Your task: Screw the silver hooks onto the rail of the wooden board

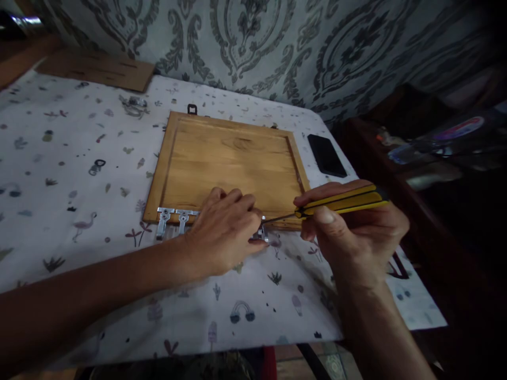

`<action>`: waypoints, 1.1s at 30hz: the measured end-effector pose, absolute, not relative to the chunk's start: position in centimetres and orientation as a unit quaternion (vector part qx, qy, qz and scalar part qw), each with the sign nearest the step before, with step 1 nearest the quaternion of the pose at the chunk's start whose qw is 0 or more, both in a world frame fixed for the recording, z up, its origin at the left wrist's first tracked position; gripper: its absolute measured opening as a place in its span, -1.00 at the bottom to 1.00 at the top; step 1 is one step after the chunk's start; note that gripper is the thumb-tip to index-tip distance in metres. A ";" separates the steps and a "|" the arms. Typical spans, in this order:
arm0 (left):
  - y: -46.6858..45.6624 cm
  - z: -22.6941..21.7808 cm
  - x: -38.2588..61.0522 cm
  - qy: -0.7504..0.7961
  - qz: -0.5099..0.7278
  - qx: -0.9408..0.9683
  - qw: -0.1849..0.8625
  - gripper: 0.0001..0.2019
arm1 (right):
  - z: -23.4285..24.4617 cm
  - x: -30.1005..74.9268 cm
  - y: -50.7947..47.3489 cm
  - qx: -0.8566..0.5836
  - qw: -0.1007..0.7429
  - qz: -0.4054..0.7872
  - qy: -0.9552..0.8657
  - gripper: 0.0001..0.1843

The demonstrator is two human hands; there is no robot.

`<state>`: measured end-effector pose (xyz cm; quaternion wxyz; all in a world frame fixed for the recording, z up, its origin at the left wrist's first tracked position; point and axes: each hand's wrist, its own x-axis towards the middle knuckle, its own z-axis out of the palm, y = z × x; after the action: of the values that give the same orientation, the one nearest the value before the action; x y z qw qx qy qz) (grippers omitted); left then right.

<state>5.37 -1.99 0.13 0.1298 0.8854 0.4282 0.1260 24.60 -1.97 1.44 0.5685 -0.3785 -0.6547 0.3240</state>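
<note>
A framed wooden panel (233,163) lies flat on the table. Along its near edge runs a silvery metal hook rail (182,219), its middle hidden under my left hand (224,232). That hand presses the rail to the wood, fingers curled over it and thumb at the near side by the rail's right end. My right hand (352,240) grips a screwdriver (343,203) with a yellow and black handle, held nearly level. Its thin shaft points left, with the tip at the right end of the rail; I cannot tell whether it sits in a screw.
A black phone (327,154) lies right of the panel. Small metal pieces (133,105) and a cardboard sheet (97,69) are at the back left. A dark buckle-like piece (97,167) lies at left on the patterned tablecloth (119,295). A plastic bottle (443,134) is at far right.
</note>
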 end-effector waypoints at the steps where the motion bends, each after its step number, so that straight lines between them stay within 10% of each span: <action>1: -2.0 0.2 5.4 0.429 0.122 0.885 0.132 -0.66 | 1.4 24.7 -2.0 -0.372 0.569 0.336 -0.652 -0.83; 33: -2.0 0.2 5.4 0.431 0.122 0.884 0.135 -0.67 | 1.0 24.4 -2.4 -0.421 0.574 0.258 -0.653 -0.75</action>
<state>5.40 -1.96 0.25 0.1346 0.8837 0.4313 0.1224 24.38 -2.40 0.95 0.5736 -0.4215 -0.6532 0.2581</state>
